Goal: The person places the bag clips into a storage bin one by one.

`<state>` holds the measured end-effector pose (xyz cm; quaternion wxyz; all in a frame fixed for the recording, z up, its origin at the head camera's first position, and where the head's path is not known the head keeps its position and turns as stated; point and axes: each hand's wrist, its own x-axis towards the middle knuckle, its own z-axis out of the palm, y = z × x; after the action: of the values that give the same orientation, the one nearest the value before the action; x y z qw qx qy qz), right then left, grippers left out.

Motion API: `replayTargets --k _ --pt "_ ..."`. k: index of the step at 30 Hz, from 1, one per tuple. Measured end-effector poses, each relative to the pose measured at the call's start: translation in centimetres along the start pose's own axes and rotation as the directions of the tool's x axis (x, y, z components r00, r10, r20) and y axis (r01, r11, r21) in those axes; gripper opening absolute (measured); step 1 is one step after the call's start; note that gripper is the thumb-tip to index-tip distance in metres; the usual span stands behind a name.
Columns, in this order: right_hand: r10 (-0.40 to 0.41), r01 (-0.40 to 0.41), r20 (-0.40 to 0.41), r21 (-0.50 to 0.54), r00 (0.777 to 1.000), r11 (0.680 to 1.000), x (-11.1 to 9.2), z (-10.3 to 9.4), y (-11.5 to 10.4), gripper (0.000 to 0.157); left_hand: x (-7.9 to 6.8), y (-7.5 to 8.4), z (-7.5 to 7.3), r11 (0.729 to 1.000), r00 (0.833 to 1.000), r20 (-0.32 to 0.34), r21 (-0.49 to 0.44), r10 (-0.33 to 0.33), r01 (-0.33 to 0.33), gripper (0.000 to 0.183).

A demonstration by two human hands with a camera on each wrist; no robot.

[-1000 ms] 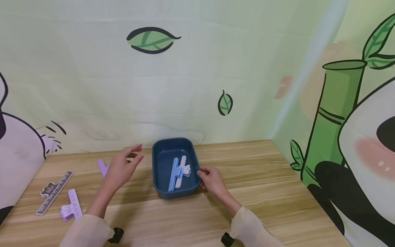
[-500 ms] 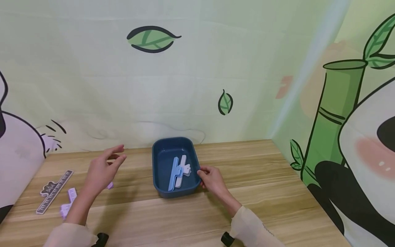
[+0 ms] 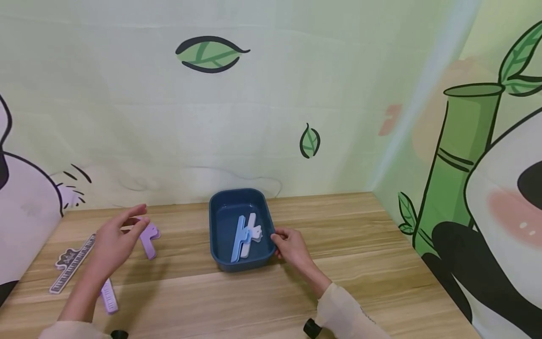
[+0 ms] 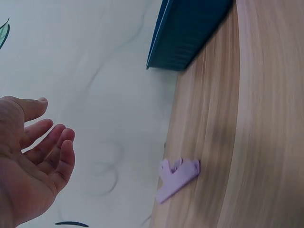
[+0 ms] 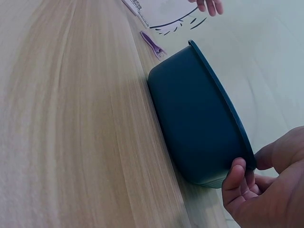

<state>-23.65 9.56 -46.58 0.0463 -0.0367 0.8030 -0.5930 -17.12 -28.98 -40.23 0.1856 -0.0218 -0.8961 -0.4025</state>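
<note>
A dark blue bin [image 3: 218,261] stands on the table, with a light blue clip [image 3: 238,238] and a white clip [image 3: 251,235] lying inside. My right hand [image 3: 292,247] pinches the bin's right rim between thumb and fingers; the right wrist view shows this grip [image 5: 266,183] too. My left hand [image 3: 114,240] hangs above the table on the left, fingers loosely bent and holding nothing. Just beyond its fingertips lies a purple clip [image 3: 148,238], seen also in the left wrist view. A second purple clip [image 3: 109,296] is partly hidden under the left forearm.
A dark grey clip with ruler-like marks [image 3: 74,266] lies at the table's left side. Behind the wooden table [image 3: 347,245] hangs a pale green backdrop [image 3: 254,117] printed with leaves, bamboo and pandas.
My left hand has moved left, away from the bin and over the clips, uncovering one purple clip and covering part of the other. My right hand and the bin have stayed put.
</note>
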Motion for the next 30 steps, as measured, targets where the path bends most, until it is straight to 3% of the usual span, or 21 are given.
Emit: replayTargets --k 15,30 --pt "-0.014 0.014 0.001 0.003 1.000 1.000 -0.1 -0.1 0.0 0.026 -1.1 -2.1 -2.6 1.000 0.993 -0.116 0.010 0.014 -0.013 0.038" --pt "-0.018 0.018 0.003 0.019 1.000 1.000 -0.1 -0.1 0.1 0.026 -2.5 -4.1 -4.8 0.999 0.992 -0.116 0.013 -0.049 0.050 0.045"
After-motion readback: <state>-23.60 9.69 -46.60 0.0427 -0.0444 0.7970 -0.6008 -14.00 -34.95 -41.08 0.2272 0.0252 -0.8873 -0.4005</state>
